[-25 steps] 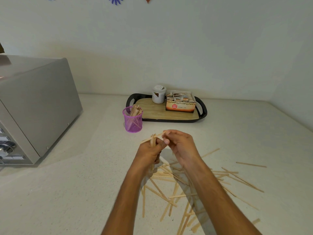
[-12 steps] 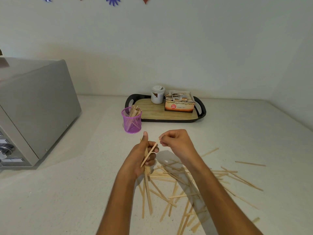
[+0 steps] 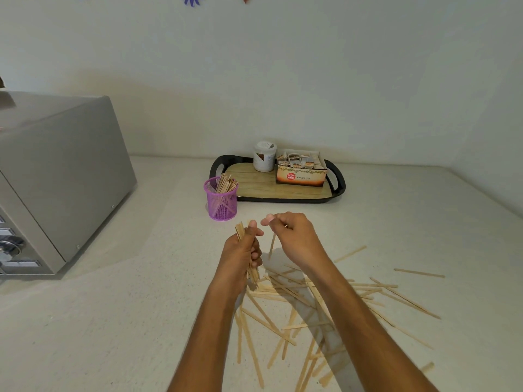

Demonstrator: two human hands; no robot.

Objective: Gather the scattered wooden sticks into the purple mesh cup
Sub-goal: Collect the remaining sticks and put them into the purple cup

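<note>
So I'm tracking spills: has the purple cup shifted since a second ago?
No. The purple mesh cup still stands just off the black tray's left front corner.

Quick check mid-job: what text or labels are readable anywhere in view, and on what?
"Ginger Tea": front of the tea box on the tray, faint, best reading.
Red round badge on the same box: words too small to read.
White jar: label blurred, unreadable.
Oven controls: no legible markings.

Our left hand (image 3: 242, 254) grips a bundle of sticks (image 3: 240, 231); our right hand (image 3: 294, 236) pinches one stick (image 3: 271, 246) above the desk (image 3: 127, 321).
</note>
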